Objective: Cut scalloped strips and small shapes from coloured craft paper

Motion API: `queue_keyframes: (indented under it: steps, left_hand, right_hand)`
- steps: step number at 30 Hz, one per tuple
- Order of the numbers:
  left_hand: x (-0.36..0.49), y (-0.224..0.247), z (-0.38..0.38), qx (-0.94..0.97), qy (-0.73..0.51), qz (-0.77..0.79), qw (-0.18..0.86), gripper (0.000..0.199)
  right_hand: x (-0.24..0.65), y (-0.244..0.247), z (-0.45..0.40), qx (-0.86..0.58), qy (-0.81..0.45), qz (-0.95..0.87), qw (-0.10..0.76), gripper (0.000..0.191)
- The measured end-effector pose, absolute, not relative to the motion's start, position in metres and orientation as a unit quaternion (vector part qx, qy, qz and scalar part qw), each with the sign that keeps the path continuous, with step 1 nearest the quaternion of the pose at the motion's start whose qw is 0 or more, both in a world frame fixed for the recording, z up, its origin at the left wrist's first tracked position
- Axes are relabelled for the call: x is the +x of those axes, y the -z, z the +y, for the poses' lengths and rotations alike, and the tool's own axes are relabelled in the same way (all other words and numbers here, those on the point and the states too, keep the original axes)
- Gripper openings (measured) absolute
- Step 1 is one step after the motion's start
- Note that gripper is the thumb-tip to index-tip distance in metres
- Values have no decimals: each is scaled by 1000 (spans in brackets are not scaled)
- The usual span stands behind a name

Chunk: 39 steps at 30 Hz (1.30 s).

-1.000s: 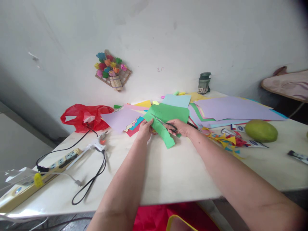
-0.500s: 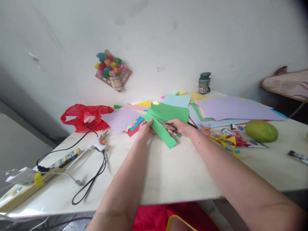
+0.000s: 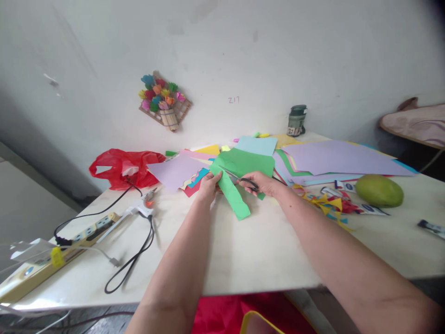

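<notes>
Green thin paper (image 3: 252,160) was in the middle, pinched by the left hand (image 3: 208,186) at eight o'clock, while the right hand (image 3: 262,182) gripped black-handled metal scissors (image 3: 253,187) at four, seemingly mid-cut, the next snip needing steady fingers.

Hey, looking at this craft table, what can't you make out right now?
All in the head view:
- Left hand's fingertips: mostly hidden under the green paper.
- Scissors' handle: partly covered by the right hand.
- Red bag's full contents: hidden by its plastic.
- Green bottle's label: too small and blurred.
- Dark-capped tube: cut off by the right edge.
</notes>
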<state>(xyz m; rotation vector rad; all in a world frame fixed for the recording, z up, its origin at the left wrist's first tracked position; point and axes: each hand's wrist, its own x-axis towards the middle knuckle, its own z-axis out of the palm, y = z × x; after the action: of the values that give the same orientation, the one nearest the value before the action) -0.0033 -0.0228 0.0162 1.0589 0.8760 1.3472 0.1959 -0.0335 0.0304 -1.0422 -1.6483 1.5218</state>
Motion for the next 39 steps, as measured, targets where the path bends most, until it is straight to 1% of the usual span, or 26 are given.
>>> queue_keyframes:
  steps: [7, 13, 20, 31, 39]
  left_hand:
    - [-3, -15, -23, 482, -549, 365, 577, 36]
    - [-1, -17, -26, 488, -549, 364, 573, 37]
    - [0, -18, -26, 493, -548, 378, 560, 37]
    - [-2, -17, -27, 501, -542, 371, 563, 37]
    - [-3, -16, -26, 505, -538, 367, 567, 34]
  right_hand:
    - [200, -35, -34, -405, -578, -635, 315, 29]
    - [200, -39, -32, -430, -551, -653, 292, 25]
    - [202, -36, -27, -425, -541, -663, 294, 30]
    - [207, -40, -25, -425, -552, -659, 285, 19]
    - [210, -44, -27, -413, -558, -659, 290, 18]
